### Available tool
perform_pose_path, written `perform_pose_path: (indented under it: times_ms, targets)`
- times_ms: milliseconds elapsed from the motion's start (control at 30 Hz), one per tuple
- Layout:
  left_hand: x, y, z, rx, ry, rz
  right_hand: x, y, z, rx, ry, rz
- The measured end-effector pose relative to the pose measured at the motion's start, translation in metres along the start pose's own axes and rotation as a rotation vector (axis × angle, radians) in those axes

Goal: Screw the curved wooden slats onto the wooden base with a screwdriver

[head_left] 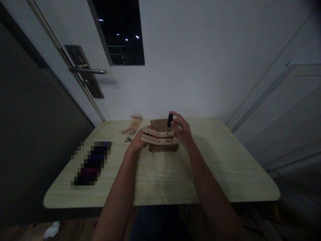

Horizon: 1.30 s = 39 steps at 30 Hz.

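Observation:
My right hand [182,129] grips a small screwdriver [170,119] with a black handle, held nearly upright. Its tip meets one of the dark holes or screw heads in a pale wooden piece [152,138] made of two bent strips side by side. Around the left end of that piece, my left hand [139,140] is closed, with its fingers partly hidden behind the strips. Under the wooden piece lies a brown cardboard-like block [163,148]. Several small metal parts [128,139], perhaps screws, lie on the table just left of my left hand.
More bent wooden strips [132,125] lie at the back left of the pale table [160,187]. A pixelated dark object [92,164] rests on the left side. Behind the table stands a white door with a metal handle [87,71] and a dark window [122,33].

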<state>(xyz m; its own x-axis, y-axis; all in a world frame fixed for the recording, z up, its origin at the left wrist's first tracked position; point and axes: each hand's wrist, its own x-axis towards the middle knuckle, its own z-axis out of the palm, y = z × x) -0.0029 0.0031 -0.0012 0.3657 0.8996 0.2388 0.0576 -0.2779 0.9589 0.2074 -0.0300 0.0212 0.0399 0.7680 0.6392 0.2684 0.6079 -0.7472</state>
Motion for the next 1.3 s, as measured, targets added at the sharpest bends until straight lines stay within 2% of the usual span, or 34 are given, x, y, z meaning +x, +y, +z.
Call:
perform_pose_path:
  times_ms: [267,533,767,1100,1300]
  targets:
    - [0.0002,0.0004,0.0006,0.042,-0.005,0.016,-0.0008,-0.0010,0.0009,-0.016,0.051,0.055]
    - [0.0012,-0.0015,-0.0010,0.033,-0.022,0.061,0.0009,-0.0021,0.0016,-0.027,0.123,0.045]
    - [0.0001,-0.0008,-0.0003,0.009,-0.028,0.040,0.0022,0.0008,0.0021,-0.108,0.180,-0.002]
    - [0.0002,-0.0032,-0.0014,0.020,-0.007,0.008,-0.0010,-0.0037,0.0003,-0.039,0.118,0.024]
    - [0.0019,-0.0084,-0.0012,0.005,-0.008,0.048,-0.0003,-0.0014,0.0005,-0.002,0.129,0.065]
